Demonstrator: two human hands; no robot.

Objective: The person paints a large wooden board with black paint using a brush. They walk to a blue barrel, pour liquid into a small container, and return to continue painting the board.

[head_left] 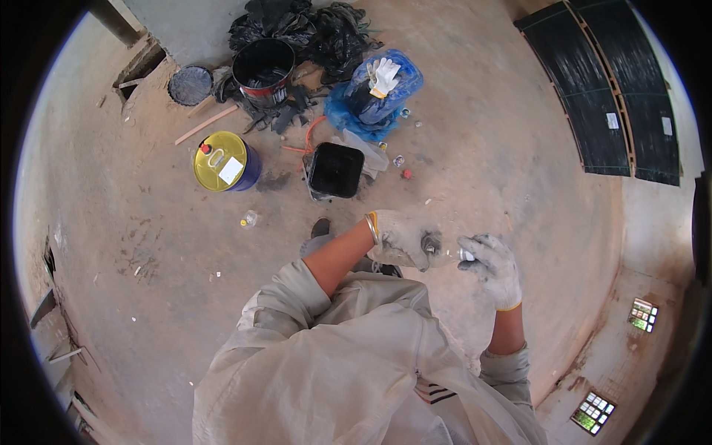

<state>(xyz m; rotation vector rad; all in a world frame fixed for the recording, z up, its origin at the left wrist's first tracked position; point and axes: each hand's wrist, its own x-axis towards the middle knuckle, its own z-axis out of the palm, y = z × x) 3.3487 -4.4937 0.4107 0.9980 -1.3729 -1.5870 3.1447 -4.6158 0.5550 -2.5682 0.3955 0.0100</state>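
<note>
Both my hands wear dirty white work gloves with yellow cuffs and are held out in front of my body. My left hand (404, 239) is closed around what looks like a small clear bottle (448, 256), mostly hidden by the glove. Dark stains mark that glove near the fingers. At the bottle's right end, my right hand (495, 268) pinches a white cap (466, 254) between thumb and fingers; whether the cap is on the bottle I cannot tell.
Ahead on the dusty floor stand a black square bucket (336, 170), a blue drum with a yellow lid (219, 160), and a large black bucket (264, 72). White gloves (383, 77) lie on a blue plastic container (400, 83). A small clear bottle (251, 218) lies left of my feet.
</note>
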